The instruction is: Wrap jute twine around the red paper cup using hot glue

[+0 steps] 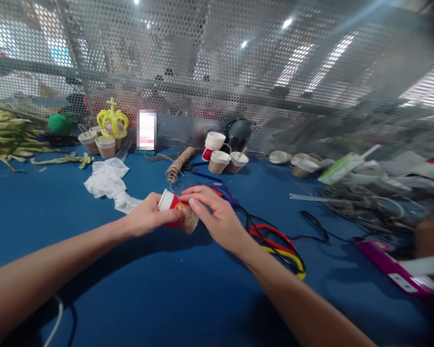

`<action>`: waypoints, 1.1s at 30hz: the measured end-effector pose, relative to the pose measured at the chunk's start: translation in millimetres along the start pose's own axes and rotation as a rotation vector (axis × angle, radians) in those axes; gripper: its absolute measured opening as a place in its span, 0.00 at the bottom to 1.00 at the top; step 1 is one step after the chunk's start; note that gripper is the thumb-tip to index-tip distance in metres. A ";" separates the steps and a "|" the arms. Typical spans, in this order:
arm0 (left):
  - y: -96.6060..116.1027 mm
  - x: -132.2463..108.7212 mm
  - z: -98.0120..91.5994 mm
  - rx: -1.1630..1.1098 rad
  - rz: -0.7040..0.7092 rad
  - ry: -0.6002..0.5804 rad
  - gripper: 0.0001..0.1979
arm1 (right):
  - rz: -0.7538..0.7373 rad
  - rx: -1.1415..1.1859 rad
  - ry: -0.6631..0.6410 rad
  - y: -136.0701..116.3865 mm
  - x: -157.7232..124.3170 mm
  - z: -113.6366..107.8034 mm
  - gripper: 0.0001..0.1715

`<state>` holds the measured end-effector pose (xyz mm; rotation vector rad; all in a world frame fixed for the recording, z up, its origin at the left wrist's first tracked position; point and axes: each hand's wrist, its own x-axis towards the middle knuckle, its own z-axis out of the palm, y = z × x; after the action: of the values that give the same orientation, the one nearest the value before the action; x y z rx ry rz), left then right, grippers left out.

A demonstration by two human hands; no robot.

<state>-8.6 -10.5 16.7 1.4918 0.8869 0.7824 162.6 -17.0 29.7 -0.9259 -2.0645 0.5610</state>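
My left hand (147, 215) grips a red and white paper cup (170, 202) that lies on its side above the blue table (166, 289). The cup's lower part is wrapped in brown twine (188, 219). My right hand (211, 212) rests over the cup from the right, its fingers pressed on the twine wrap. A thin strand of twine runs up from the cup toward a twine spool (179, 164) farther back.
A blue glue gun (222, 190) with a black cord lies just behind my right hand. Red and yellow cables (282, 246) lie to the right. Twine-wrapped cups (222, 161), a white cloth (106, 180), a yellow crown (112, 120) and a perforated metal screen (217, 72) stand behind. Another person's hand (432, 231) is at far right.
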 end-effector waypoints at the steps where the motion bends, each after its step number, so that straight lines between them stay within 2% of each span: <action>1: -0.6 0.0 0.7 0.012 0.002 -0.001 0.11 | 0.002 -0.003 -0.017 -0.8 -0.2 0.5 0.13; 7: 2.1 -0.6 7.6 0.076 -0.026 0.055 0.14 | 0.022 0.021 -0.084 -6.1 -1.2 4.6 0.15; 11: -0.6 1.7 7.6 0.080 -0.073 0.072 0.14 | 0.054 0.022 -0.030 -4.8 0.7 2.2 0.13; 13: -5.5 4.1 5.9 0.102 -0.070 0.077 0.14 | 0.134 -0.001 0.047 -0.2 5.4 -6.9 0.12; 15: -11.1 6.5 4.5 0.152 -0.078 0.100 0.15 | 0.276 -0.053 0.137 9.3 12.4 -21.7 0.14; 17: -15.4 8.4 3.9 0.183 -0.094 0.113 0.15 | 0.391 -0.178 0.250 24.4 19.8 -39.2 0.13; 20: -17.5 9.3 4.3 0.221 -0.115 0.137 0.15 | 0.497 -0.292 0.301 53.7 25.9 -61.8 0.11; 23: -16.4 8.7 4.6 0.258 -0.151 0.158 0.14 | 0.644 -0.390 0.240 80.8 23.3 -71.6 0.06; 27: -17.1 9.7 4.6 0.252 -0.169 0.153 0.13 | 0.810 -0.393 0.030 100.2 16.3 -66.9 0.08; 30: -18.7 11.3 4.3 0.218 -0.162 0.148 0.12 | 0.868 -0.329 -0.044 100.4 14.7 -59.3 0.09; 33: -18.2 11.7 3.7 0.198 -0.166 0.141 0.12 | 0.854 -0.200 -0.027 87.4 14.3 -55.4 0.05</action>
<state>-1.4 -1.4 -1.9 1.5241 1.2080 0.6991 237.8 53.6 12.7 -1.9429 -1.6949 0.7997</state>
